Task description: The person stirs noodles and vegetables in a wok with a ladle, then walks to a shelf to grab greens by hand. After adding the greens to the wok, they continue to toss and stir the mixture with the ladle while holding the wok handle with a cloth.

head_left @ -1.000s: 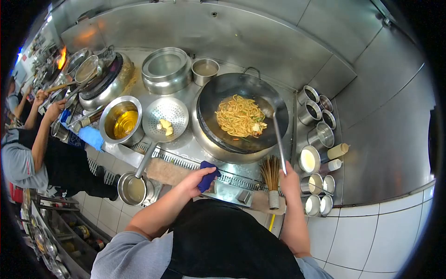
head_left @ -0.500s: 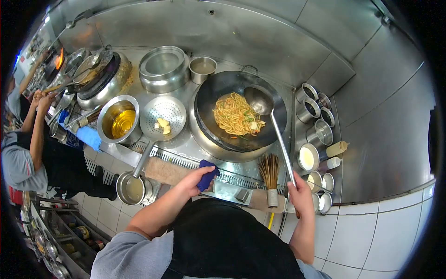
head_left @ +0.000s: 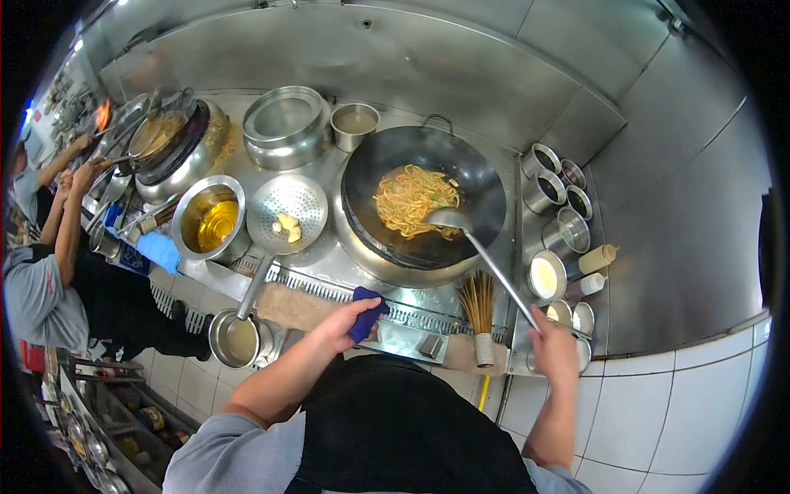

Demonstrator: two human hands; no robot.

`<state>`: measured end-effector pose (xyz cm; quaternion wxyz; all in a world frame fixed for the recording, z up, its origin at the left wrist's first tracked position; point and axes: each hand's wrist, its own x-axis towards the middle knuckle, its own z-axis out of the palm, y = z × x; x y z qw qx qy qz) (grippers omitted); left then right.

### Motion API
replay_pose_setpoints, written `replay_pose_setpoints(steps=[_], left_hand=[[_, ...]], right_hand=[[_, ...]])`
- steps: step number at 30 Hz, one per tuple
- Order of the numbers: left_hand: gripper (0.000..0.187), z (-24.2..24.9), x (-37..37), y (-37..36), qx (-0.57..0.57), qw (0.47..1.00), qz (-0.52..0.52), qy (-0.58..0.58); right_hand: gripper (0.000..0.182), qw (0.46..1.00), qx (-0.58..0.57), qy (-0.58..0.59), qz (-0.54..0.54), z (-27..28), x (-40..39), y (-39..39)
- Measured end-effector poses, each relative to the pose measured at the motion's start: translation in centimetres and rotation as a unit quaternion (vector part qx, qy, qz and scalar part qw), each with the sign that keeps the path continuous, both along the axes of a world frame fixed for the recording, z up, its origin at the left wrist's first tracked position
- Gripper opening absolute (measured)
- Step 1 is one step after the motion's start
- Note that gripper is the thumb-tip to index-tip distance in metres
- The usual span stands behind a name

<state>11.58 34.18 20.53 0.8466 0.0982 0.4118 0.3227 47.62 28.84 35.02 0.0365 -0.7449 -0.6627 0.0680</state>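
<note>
My right hand [head_left: 555,350] is wrapped round the handle end of a long metal ladle [head_left: 448,218]. The ladle's bowl lies against the near right side of the noodles [head_left: 407,196], bowl side turned down. Those noodles, mixed with bits of vegetable, sit in a black wok [head_left: 481,198] on the burner. My left hand [head_left: 352,323] grips a folded dark blue cloth [head_left: 366,314] near the counter's front edge, apart from the wok. Between my hands and the wok, a bamboo wok brush [head_left: 477,309] leans on the edge.
On the left are a strainer [head_left: 288,193] holding pale yellow pieces, a pot of oil [head_left: 185,222] and a lidded pot [head_left: 284,132]. Seasoning tins [head_left: 566,233] and squeeze bottles [head_left: 597,259] line the right. A co-worker [head_left: 49,288] stands at another wok further left.
The ladle has swung from the wok's far right down onto the noodles' near side, its bowl turning over. My right hand has moved slightly right. My left hand has stayed put.
</note>
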Motion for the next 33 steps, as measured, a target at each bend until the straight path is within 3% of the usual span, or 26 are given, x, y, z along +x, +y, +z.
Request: replay_pose_setpoints(steps=[4, 7, 11, 14, 17, 19, 21, 23, 24, 27, 28, 29, 31, 32, 33], left_hand=[[0.028, -0.8, -0.6, -0.8, -0.003, 1.000, 0.016, 0.002], [0.029, -1.3, -1.2, -0.9, -0.005, 1.000, 0.017, -0.003], [0.029, -0.9, -0.9, -0.9, -0.008, 1.000, 0.008, -0.005], [0.028, -0.8, -0.9, -0.6, 0.006, 1.000, 0.016, -0.001], [0.027, -0.8, -1.4, -1.0, 0.017, 0.999, 0.034, -0.003], [0.028, -0.6, -1.7, -1.5, 0.022, 0.999, 0.041, -0.002], [0.028, -0.4, -1.9, -1.7, 0.005, 1.000, 0.027, -0.006], [0.028, -0.1, -1.9, -1.8, 0.005, 1.000, 0.023, -0.007], [0.028, -0.1, -2.0, -1.9, 0.002, 1.000, 0.019, -0.008], [0.029, 0.1, -2.3, -2.0, 0.017, 0.999, 0.032, -0.010], [0.029, 0.0, -2.5, -2.0, 0.016, 0.999, 0.035, -0.012], [0.029, 0.0, -2.7, -2.0, 0.015, 0.999, 0.036, -0.008], [0.029, -0.3, -3.0, -2.2, 0.014, 0.999, 0.037, -0.007], [0.029, -0.5, -3.2, -2.4, 0.014, 0.999, 0.040, 0.000], [0.029, -0.5, -3.2, -2.4, 0.014, 0.999, 0.042, 0.007]], right_hand=[[0.041, 0.999, 0.046, -0.020, -0.010, 6.3, 2.0, -1.9], [0.041, 0.996, 0.009, -0.083, -0.009, 8.9, 1.9, -1.4], [0.039, 0.998, 0.016, -0.049, -0.020, 4.1, 1.6, 2.4], [0.041, 0.995, 0.040, 0.086, -0.027, -1.9, 3.8, 3.9], [0.042, 0.972, -0.015, 0.189, -0.135, -3.5, 1.0, 4.8], [0.044, 0.955, 0.099, 0.266, -0.082, -9.8, 1.1, 5.8], [0.048, 0.971, 0.065, 0.211, -0.095, -10.1, -3.0, 6.4], [0.047, 0.969, 0.066, 0.231, -0.059, -11.0, -6.0, 6.7], [0.046, 0.946, -0.006, 0.314, -0.075, -7.6, -8.3, 6.3], [0.046, 0.908, -0.056, 0.408, -0.081, -9.4, -6.5, 7.3], [0.046, 0.933, 0.046, 0.357, -0.020, -13.0, -4.5, 8.4], [0.046, 0.934, 0.045, 0.354, -0.018, -12.8, -4.5, 9.0], [0.047, 0.964, 0.106, 0.244, -0.025, -11.8, -4.8, 10.5], [0.046, 0.956, 0.231, 0.169, 0.065, -13.6, -4.1, 11.6], [0.046, 0.956, 0.232, 0.169, 0.065, -13.6, -4.4, 11.7]])
